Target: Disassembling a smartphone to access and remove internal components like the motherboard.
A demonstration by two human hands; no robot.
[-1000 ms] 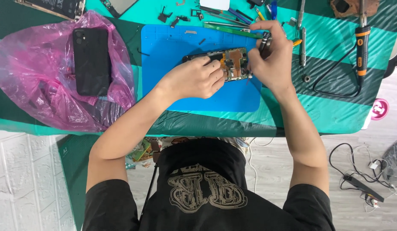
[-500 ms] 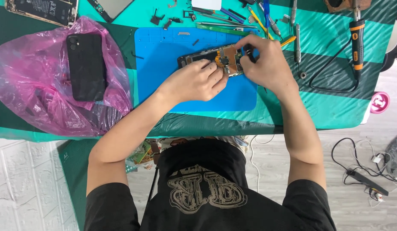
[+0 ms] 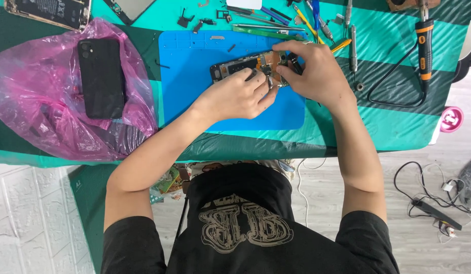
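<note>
On the left of the counter (image 3: pixel 387 127), a black phone (image 3: pixel 101 77) lay on a crumpled pink plastic bag (image 3: pixel 42 106). At centre, on a blue work mat (image 3: pixel 195 76), sat an opened phone (image 3: pixel 245 67), its back already off and circuit boards exposed; parts remained inside. The left hand (image 3: pixel 235 96) rested on it, fingers curled and pinching something small. The right hand (image 3: pixel 314 71) arched over its right end, fingertips pressed down. Far right lay tweezers, screwdrivers (image 3: pixel 352 43) and an orange-handled soldering iron (image 3: pixel 424 48).
</note>
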